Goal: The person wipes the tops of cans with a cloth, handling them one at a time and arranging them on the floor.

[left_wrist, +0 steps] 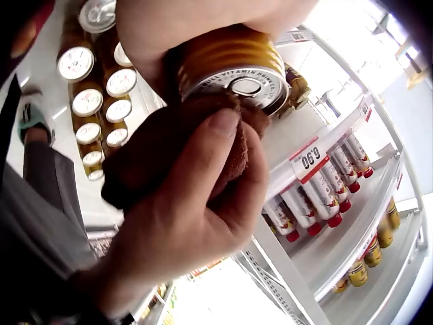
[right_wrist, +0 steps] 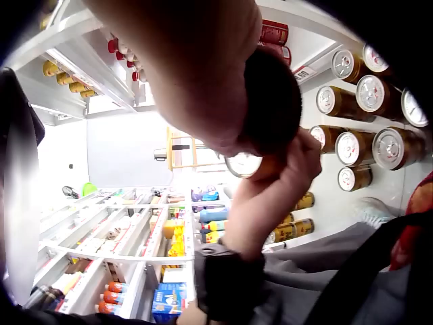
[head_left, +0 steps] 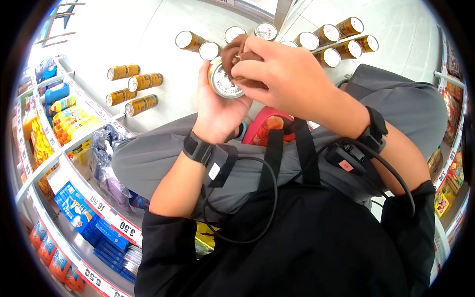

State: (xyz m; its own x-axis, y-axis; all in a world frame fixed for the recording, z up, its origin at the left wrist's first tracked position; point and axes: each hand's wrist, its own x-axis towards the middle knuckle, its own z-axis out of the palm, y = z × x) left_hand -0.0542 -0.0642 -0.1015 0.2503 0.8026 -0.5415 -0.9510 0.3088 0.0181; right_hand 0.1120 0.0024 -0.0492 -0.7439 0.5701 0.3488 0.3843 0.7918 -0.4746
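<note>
My left hand (head_left: 220, 115) grips a gold drink can (head_left: 223, 85), its silver top turned toward the head camera. A bunched brown cloth (head_left: 232, 55) is pinched in my right hand (head_left: 284, 74) and lies against the edge of that top. In the left wrist view the can (left_wrist: 230, 57) shows ridged gold sides and a ring-shaped tab, and the cloth (left_wrist: 152, 145) covers part of its rim. Seen from the right wrist, the dark cloth (right_wrist: 272, 101) hides most of the can behind it, with the left hand (right_wrist: 274, 193) around its side.
Several similar cans (head_left: 329, 34) stand on the pale floor (head_left: 163, 54) ahead; more cans (head_left: 143, 81) are at the left. Stocked shelves (head_left: 74, 143) run along the left side, others (head_left: 450, 123) at the right. A red bag (head_left: 257, 129) sits between the person's knees.
</note>
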